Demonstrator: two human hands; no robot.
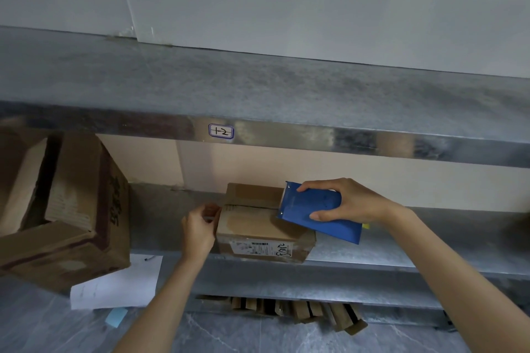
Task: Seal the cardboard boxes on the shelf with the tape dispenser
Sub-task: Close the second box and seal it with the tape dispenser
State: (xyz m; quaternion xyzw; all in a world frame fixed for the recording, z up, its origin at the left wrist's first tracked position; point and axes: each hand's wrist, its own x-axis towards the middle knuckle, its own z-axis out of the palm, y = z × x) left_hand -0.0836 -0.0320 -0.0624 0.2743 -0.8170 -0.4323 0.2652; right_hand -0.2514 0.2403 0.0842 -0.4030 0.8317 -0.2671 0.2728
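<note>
A small cardboard box (252,223) stands on the lower metal shelf (372,249), with a white label on its front and tape along its top seam. My right hand (344,200) grips the blue tape dispenser (318,212), whose toothed edge rests on the right part of the box top. My left hand (199,226) pinches the tape end against the box's upper left edge, fingers curled at the corner.
A large open cardboard box (66,209) sits tilted at the left. A white sheet (120,284) and a blue note (116,317) lie below it. The upper shelf (258,89) carries a "1-2" label (221,131). Flattened cardboard pieces (301,309) lie under the shelf.
</note>
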